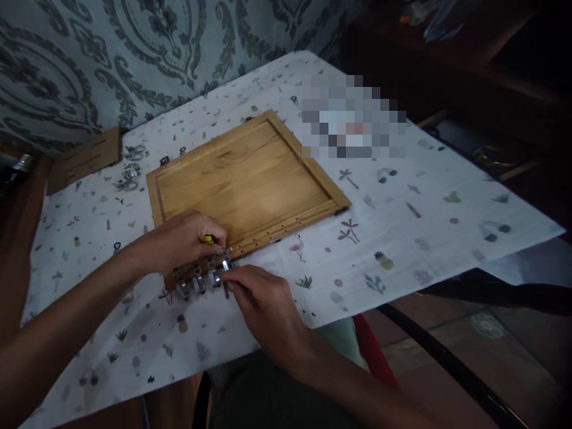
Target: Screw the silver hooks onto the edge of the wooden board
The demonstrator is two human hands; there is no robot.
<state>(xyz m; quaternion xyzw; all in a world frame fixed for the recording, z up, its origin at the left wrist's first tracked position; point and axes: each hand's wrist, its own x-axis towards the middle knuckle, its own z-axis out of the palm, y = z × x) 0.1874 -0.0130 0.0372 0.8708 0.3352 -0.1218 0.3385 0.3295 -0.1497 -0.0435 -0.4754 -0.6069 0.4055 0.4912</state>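
A framed wooden panel (250, 173) lies flat on the patterned tablecloth, with a row of small dark holes along its near edge. Several shiny metal hinges (198, 280) line the left part of that edge. My left hand (190, 241) is closed over the panel's near edge, a small yellow and black tool (208, 239) between its fingers. Just to its right, my right hand (263, 292) pinches the rightmost hinge (226, 262) at the panel's edge. The fingers of both hands nearly meet there.
More metal hinges (131, 173) lie on the tablecloth (402, 238) at the left, near a piece of brown cardboard (84, 161). A pixelated patch covers something behind the panel at the right. Dark chair parts (447, 345) stand at the lower right.
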